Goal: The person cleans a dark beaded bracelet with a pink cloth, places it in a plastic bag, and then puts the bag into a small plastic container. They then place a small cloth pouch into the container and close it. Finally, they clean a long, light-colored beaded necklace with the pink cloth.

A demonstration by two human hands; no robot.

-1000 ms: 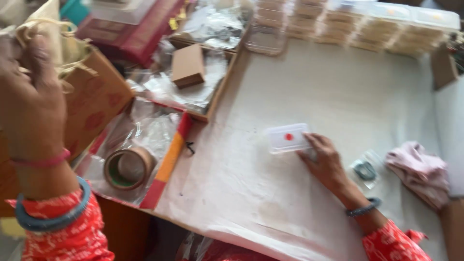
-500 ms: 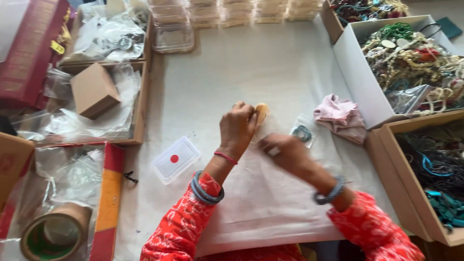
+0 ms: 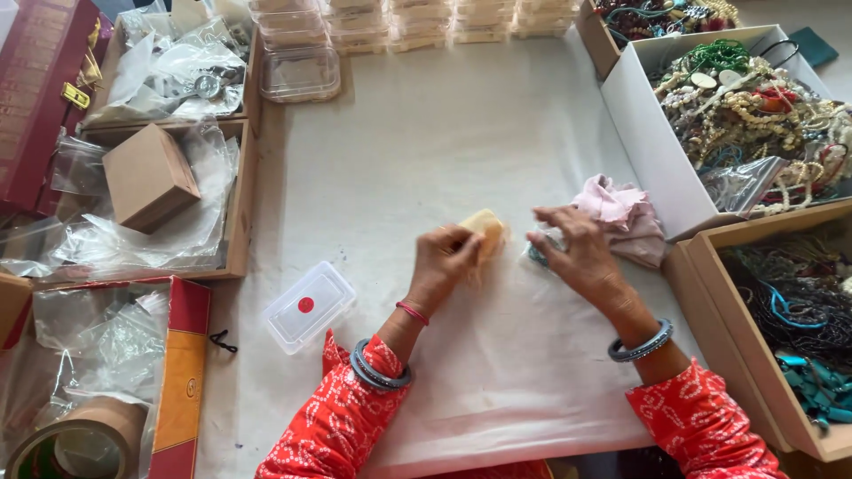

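My left hand (image 3: 444, 263) is closed around a small pale yellow pouch (image 3: 485, 224) at the middle of the white cloth-covered table (image 3: 426, 133). Just to the right, my right hand (image 3: 575, 248) rests palm down with its fingers on a small clear packet holding something dark (image 3: 536, 253), next to a crumpled pink cloth (image 3: 621, 213). A small clear plastic box with a red dot (image 3: 308, 306) lies to the left of my left forearm.
Open boxes of beads and necklaces (image 3: 754, 106) stand at the right. Cardboard trays with plastic bags and a small brown box (image 3: 148, 176) line the left. A tape roll (image 3: 75, 439) sits at the lower left. Stacked clear containers (image 3: 297, 71) fill the far edge.
The view has swung right from the left trays to the table's middle. My left hand came in holding the yellow pouch. My right hand let go of the clear box and moved onto the small packet.
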